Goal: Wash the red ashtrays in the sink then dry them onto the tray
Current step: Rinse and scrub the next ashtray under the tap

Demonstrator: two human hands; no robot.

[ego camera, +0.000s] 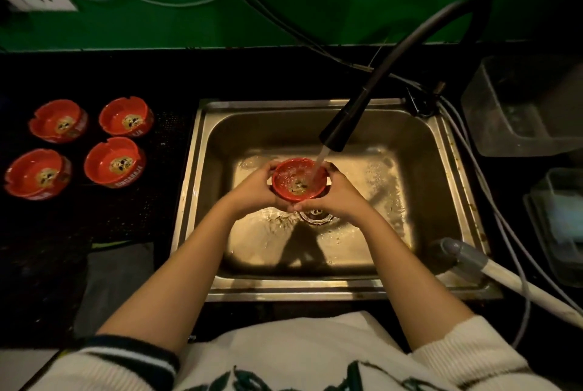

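The steel sink (454, 151) takes up the middle of the dark counter (151, 75), shallow water lying over its floor. The black pull-out faucet (347, 119) arches in from the upper right and pours straight into a red ashtray (298, 181) held above the drain (317, 215). The left hand (255, 190) and right hand (339, 193) both cup that ashtray, fingers curled around its sides. Four more red ashtrays (115, 160) sit in a square on the counter to the left, well apart from the sink, each with grime in its bowl.
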